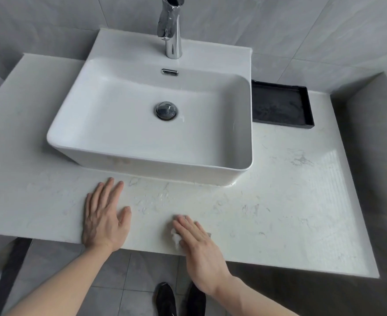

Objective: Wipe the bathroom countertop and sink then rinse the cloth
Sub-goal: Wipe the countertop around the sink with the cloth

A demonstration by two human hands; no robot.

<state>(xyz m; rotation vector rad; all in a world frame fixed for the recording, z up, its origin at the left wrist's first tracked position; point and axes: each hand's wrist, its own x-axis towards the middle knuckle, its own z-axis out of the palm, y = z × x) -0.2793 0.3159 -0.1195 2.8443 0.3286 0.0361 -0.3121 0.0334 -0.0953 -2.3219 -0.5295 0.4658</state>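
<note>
White marbled countertop [290, 201], faint grey veining, wet streaks and droplets across the front strip. White rectangular vessel sink [242, 124] sits on top, rounded corners, chrome drain plug [165, 110] at basin centre, chrome overflow slot on the back wall. Small white cloth [176, 237], crumpled, lying on the countertop near the front edge, in front of the sink, mostly covered by a flat hand; only a bit shows at the left side.

My right hand [196, 244] presses the white cloth [176, 237] flat on the countertop [279, 213]; my left hand [104, 220] rests flat beside it.
</note>
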